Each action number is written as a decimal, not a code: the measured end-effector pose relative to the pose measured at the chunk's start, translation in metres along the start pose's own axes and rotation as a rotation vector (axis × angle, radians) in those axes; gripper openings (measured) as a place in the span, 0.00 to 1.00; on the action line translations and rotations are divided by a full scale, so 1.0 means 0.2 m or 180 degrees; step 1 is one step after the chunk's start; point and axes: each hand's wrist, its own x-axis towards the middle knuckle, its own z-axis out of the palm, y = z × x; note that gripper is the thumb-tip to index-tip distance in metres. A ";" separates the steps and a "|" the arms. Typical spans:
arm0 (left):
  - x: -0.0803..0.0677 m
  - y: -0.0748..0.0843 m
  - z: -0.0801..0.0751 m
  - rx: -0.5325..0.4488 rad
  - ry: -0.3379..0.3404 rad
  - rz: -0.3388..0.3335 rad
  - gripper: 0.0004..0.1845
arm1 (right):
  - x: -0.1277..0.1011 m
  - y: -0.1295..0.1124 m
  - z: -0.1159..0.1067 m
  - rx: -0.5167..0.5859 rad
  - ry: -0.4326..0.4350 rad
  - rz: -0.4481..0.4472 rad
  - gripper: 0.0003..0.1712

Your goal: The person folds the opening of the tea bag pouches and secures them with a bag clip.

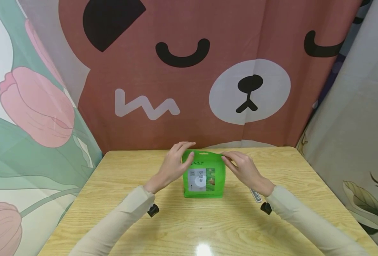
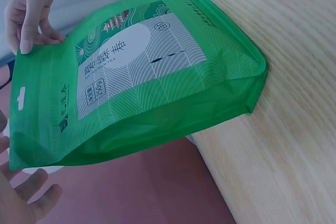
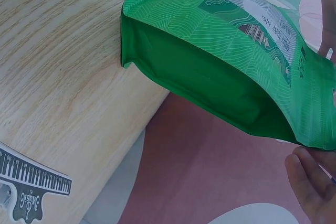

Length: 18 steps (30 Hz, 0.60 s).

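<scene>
A pale wooden table [image 1: 118, 227] stands against hung cloths, a brown one with a cartoon bear face behind and a tulip print to the left. Upright near the table's middle stands a glossy green stand-up tea pouch [image 1: 203, 174] of plastic film, with a white label panel, a flat sealed top edge with a hang hole, and a gusseted base resting on the wood. It looks light and only half stiff: the film should dent under pressure and slide a little on the smooth board, while the flat top seal and its two corners offer the firmest hold. The left hand [image 1: 173, 165] pinches the pouch's upper left corner, thumb in front and fingers curved over behind. The right hand [image 1: 244, 169] pinches the upper right corner between thumb and fingertips. Just beside the right wrist, a small black-and-white printed ruler card [image 3: 29, 187] lies flat on the table, apart from the pouch.
</scene>
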 end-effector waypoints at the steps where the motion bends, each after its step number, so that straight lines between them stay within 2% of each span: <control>1: 0.00 0.00 0.00 -0.0001 0.0001 0.0008 0.19 | 0.00 0.00 0.00 -0.0007 0.0007 0.0004 0.13; 11: 0.01 0.01 0.01 -0.0043 -0.0054 0.0030 0.14 | 0.01 -0.01 0.01 0.0006 0.0146 0.0124 0.11; 18: 0.03 0.02 0.02 -0.0014 -0.0035 0.0146 0.12 | 0.02 -0.01 0.02 -0.0031 0.0267 0.0141 0.12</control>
